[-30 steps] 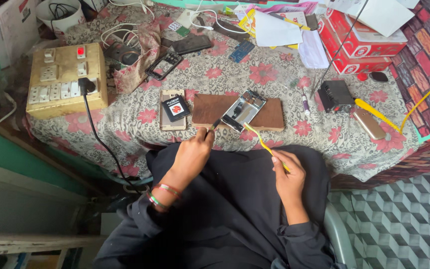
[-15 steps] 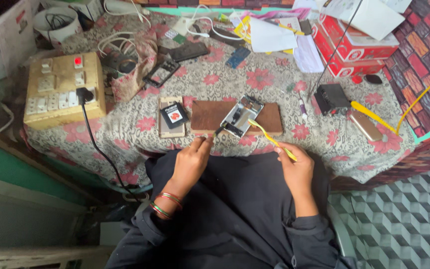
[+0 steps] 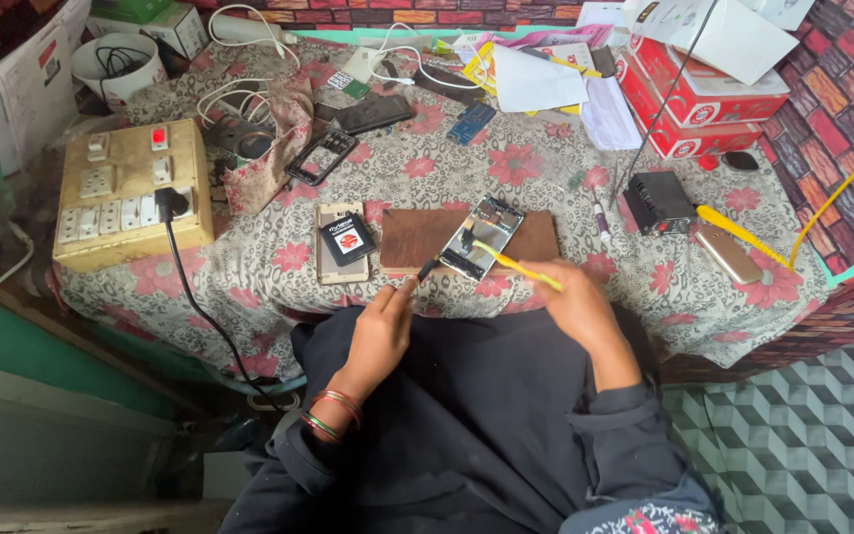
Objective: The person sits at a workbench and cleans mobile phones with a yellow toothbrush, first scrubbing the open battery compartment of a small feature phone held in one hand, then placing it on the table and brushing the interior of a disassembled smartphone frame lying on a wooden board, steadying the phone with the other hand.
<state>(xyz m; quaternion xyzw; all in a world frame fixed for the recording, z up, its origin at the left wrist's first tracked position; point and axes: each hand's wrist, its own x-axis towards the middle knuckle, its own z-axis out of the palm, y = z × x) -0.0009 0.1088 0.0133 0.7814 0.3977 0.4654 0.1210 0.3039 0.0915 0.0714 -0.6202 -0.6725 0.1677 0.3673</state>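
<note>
Opened phone (image 3: pixel 481 237) lay tilted on brown board (image 3: pixel 417 237), near table's front edge, insides facing up. Yellow tool (image 3: pixel 516 265) pinched in right hand (image 3: pixel 577 307), fingers pressed together around handle, tip resting on phone's lower half. Small dark tool (image 3: pixel 427 269) held by left hand (image 3: pixel 383 331) between fingertips, tip touching phone's lower left corner. Left wrist wore red and green bangles (image 3: pixel 328 415).

Just left of board: gold phone back (image 3: pixel 340 244) with black battery (image 3: pixel 346 238) lying on top. Further up-left: black phone frame (image 3: pixel 320 156), empty, beside crumpled floral cloth (image 3: pixel 269 163). Far left: beige switch board (image 3: pixel 130 193), red switch on top, black plug (image 3: pixel 170 203) seated in socket, cable dropping over table edge.

Right of board: small pen-like tool (image 3: pixel 600 220), then black box (image 3: pixel 659 201), then gold phone (image 3: pixel 728 254) near right edge with yellow strip (image 3: pixel 738 229) just above. Back right: red cartons (image 3: pixel 704 104) stacked, papers (image 3: pixel 536 79) on and beside. Back left: white cup (image 3: pixel 116 64) with cables inside, white cable (image 3: pixel 239 59) looped nearby. All sat on floral tablecloth (image 3: pixel 546 168). Dark clothing covered lap below table edge.
</note>
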